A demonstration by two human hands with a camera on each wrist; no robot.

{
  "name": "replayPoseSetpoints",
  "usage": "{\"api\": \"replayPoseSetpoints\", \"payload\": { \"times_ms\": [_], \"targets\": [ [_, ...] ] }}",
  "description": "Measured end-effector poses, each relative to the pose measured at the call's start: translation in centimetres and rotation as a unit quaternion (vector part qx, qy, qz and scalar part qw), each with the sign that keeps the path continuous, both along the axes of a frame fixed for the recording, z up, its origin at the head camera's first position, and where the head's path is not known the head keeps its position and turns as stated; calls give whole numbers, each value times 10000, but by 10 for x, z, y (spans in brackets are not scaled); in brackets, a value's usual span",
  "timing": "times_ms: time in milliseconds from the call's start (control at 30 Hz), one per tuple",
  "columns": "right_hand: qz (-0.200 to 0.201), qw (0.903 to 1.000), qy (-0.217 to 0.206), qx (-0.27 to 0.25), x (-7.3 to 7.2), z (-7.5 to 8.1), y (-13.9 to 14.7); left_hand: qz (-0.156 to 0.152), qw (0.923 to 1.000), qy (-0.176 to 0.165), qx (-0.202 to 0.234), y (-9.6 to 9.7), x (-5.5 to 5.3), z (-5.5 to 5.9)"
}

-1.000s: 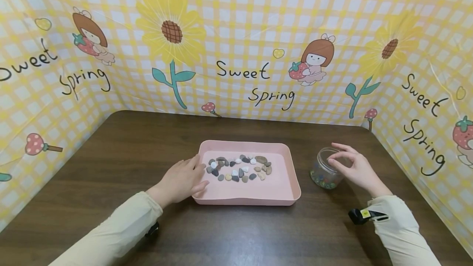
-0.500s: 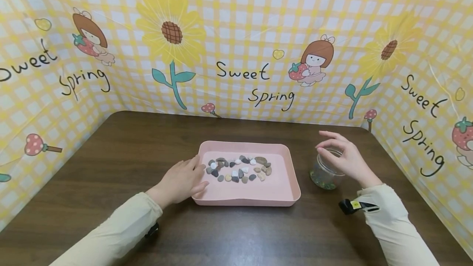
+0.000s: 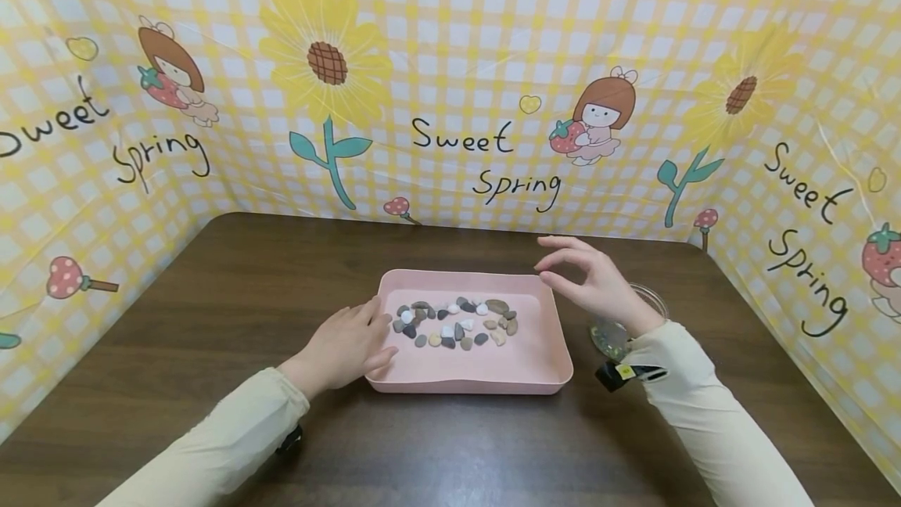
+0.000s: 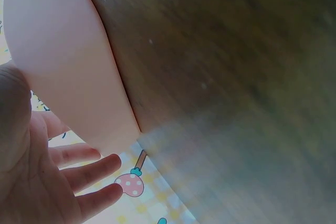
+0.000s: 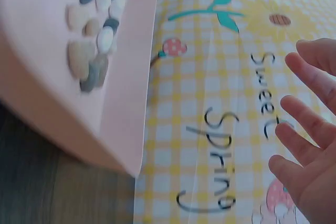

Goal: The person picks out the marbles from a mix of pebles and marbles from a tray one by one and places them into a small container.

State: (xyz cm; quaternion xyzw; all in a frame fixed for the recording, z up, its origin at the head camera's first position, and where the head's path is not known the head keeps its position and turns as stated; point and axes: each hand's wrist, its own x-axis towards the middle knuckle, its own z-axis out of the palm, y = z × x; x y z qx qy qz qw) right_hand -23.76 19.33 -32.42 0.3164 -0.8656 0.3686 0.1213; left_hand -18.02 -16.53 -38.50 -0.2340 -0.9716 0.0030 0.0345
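A pink tray (image 3: 468,385) stands on the table, with several grey, white and tan pebbles (image 3: 459,329) lying in a loose ring inside it. My left hand (image 3: 341,344) rests at the tray's left rim, its fingers extended and the thumb reaching over the edge. Over the tray's back right corner hovers my right hand (image 3: 591,282). Its thumb and index fingertips are close together, while the other fingers spread in the right wrist view. Whether something small sits between those fingertips cannot be made out. A clear jar (image 3: 609,336) with glass marbles stands right of the tray, partly behind my right wrist.
The dark wooden table (image 3: 296,444) extends around the tray. A yellow checked cloth (image 3: 450,84) with printed flowers and lettering rises behind it and at both sides.
From above the jar's mouth, my right hand has moved left to the tray's back right corner. My left hand, the pebbles and the tray have stayed put.
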Motion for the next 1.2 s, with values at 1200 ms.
{"api": "replayPoseSetpoints", "payload": {
  "times_ms": [1200],
  "targets": [
    [1669,9789,-1156,233,-38,-22,-99,10,10000,-34,88,1,0,0]
  ]
}}
